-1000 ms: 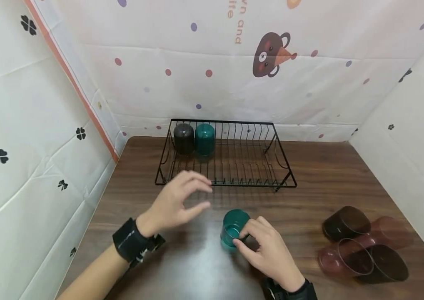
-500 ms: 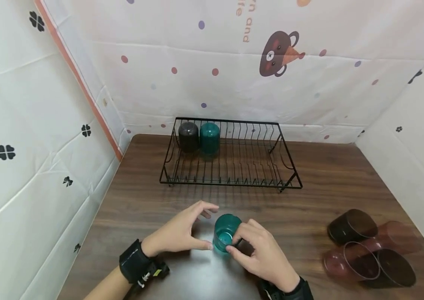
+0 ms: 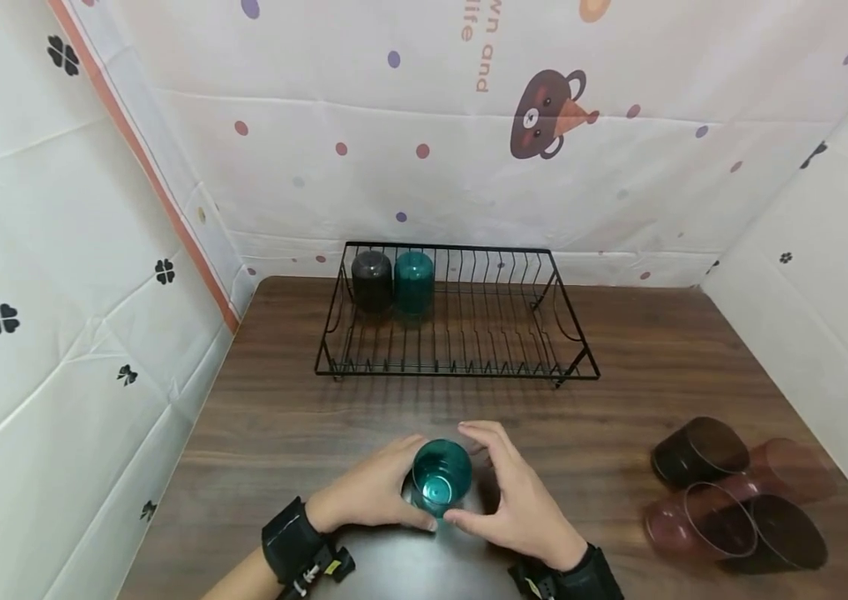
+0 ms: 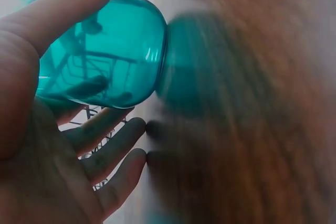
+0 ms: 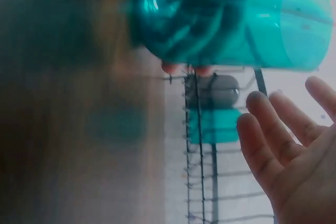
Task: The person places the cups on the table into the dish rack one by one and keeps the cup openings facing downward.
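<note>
Left grip (image 3: 367,497) round teal cup (image 3: 441,476), right (image 3: 514,500) loosened, over brown wood table (image 3: 274,425) amid patterned sheets (image 3: 79,250).

Both wrist views smear the counter (image 4: 252,129) beside the grip into blur; the cup (image 5: 231,19) runs off the top edge.

rack: black wire dish rack (image 3: 469,333) at table's back
in rack: dark cup (image 3: 371,281), teal cup (image 3: 413,282), upturned
right: brown and reddish plastic cups (image 3: 731,500) lying heaped
surface: brown wood-grain table (image 3: 664,367)
</note>
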The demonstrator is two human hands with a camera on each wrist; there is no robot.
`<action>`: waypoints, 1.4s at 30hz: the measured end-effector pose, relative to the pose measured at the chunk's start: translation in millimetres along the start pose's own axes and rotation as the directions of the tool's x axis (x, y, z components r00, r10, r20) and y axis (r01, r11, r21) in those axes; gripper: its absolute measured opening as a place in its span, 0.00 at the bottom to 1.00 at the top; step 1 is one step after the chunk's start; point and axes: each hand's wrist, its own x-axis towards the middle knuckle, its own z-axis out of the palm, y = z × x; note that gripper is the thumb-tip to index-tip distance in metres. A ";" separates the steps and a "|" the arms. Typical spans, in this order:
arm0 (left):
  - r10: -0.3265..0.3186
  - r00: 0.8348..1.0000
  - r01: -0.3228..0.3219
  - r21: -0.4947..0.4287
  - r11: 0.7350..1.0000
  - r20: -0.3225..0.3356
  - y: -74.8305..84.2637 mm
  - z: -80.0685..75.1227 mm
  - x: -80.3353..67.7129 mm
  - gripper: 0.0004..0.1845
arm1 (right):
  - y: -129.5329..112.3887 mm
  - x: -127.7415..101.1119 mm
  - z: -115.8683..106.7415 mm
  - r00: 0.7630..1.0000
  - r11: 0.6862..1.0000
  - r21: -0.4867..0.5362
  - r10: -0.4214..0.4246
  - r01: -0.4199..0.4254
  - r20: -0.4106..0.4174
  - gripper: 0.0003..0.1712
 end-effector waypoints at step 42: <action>0.001 1.000 -0.001 -0.019 1.000 0.004 1.9 5.0 -4.8 0.42 | 2.6 -4.8 14.7 0.999 0.992 0.122 0.017 -0.022 0.042 0.52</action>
